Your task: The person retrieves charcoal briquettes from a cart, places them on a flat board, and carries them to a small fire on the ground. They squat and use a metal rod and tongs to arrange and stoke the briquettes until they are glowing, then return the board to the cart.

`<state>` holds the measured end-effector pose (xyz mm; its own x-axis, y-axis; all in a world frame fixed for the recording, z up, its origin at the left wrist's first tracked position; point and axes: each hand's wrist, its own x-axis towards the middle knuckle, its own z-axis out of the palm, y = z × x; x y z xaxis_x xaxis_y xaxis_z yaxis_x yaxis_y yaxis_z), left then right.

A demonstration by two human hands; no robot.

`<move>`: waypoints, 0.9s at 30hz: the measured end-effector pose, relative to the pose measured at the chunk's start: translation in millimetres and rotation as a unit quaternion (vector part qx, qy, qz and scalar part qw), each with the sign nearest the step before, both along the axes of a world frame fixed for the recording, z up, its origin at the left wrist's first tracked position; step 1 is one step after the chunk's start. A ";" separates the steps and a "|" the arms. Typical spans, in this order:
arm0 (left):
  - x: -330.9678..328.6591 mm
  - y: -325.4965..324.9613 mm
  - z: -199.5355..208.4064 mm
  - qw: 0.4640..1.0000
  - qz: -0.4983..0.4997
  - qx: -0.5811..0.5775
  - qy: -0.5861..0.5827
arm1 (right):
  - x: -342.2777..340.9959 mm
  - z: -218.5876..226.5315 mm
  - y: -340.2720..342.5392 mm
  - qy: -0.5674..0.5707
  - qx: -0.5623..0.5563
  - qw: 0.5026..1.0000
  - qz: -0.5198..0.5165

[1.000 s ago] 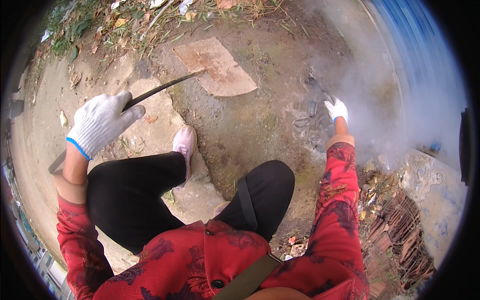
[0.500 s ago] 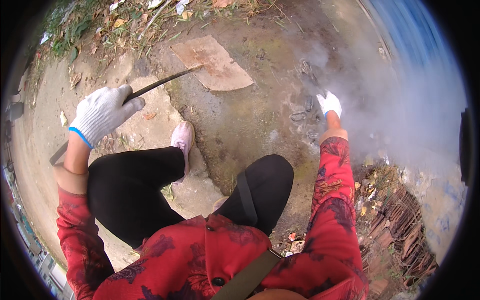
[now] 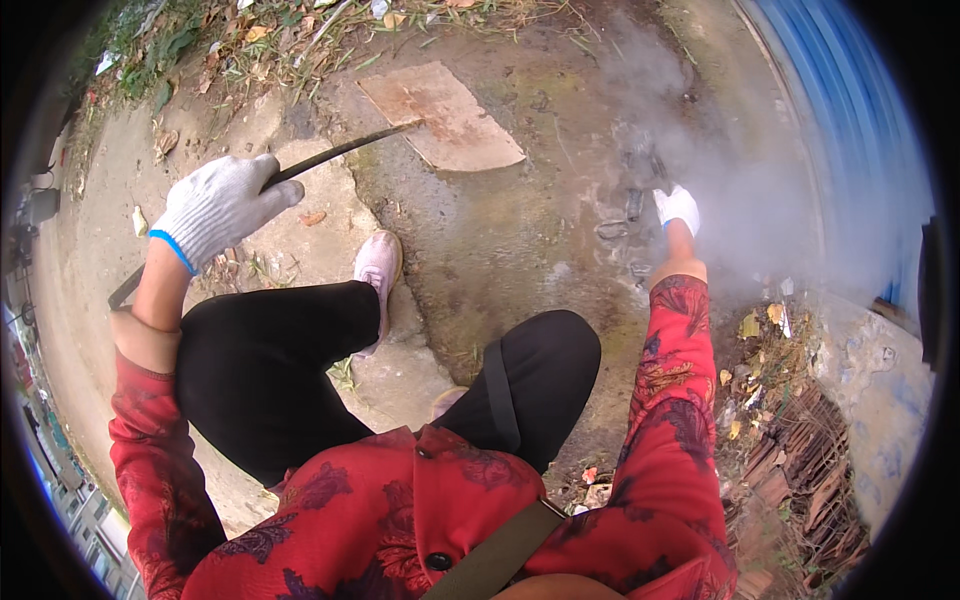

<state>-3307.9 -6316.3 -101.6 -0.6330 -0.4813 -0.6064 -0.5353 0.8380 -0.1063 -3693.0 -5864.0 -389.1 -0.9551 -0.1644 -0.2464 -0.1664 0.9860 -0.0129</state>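
My left hand [image 3: 222, 208], in a white knit glove with a blue cuff, is closed around a long dark rod [image 3: 345, 149]. The rod's far tip lies over a flat brown board [image 3: 460, 125], stained reddish, on the ground; its other end shows past my left wrist. Farther right my right hand [image 3: 679, 208], gloved in white too, reaches down into grey smoke [image 3: 745, 205]. Its fingers look drawn together beside dark, charred-looking lumps [image 3: 612, 230] lying in a rough patch of ground. Whether anything is between those fingers cannot be made out.
A blue ribbed metal wall [image 3: 850, 110] rises at the right. Broken tiles [image 3: 810, 480] are heaped at the lower right by a low grey wall [image 3: 870, 400]. Dry leaves and litter [image 3: 265, 55] lie at the far left. My pink shoe [image 3: 378, 265] stands on a broken concrete edge.
The view has shifted a little, so most things sit slightly to the right. Smoke has thinned over the blue wall. My left hand still grips the rod, and my right hand stays by the lumps.
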 end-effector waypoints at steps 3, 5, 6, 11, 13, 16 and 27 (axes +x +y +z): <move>2.4 -3.3 -3.9 1.000 -0.005 0.004 -0.015 | 4.2 8.1 -4.7 -0.038 -0.012 0.999 -0.008; 5.6 -6.4 -6.8 1.000 -0.013 0.006 -0.012 | 4.4 9.9 -1.9 -0.046 -0.004 0.999 -0.014; 7.5 -7.7 -8.2 1.000 -0.017 0.007 -0.011 | 4.1 7.8 -0.7 -0.037 0.008 0.999 -0.009; 12.2 -13.5 -11.7 0.998 0.014 0.055 -0.032 | -5.9 -15.8 6.8 -0.038 -0.042 0.998 -0.038; 18.1 -17.7 -14.2 0.994 0.061 0.087 -0.037 | -9.9 -23.0 8.9 -0.081 -0.136 0.980 -0.125; 33.9 -34.4 -35.1 0.976 0.156 0.153 -0.021 | -10.9 -24.1 12.9 -0.222 -0.324 0.877 -0.278; 158.4 -70.5 -220.4 0.859 0.383 0.321 0.112 | -15.9 -21.0 -6.6 -0.071 -0.088 0.993 -0.032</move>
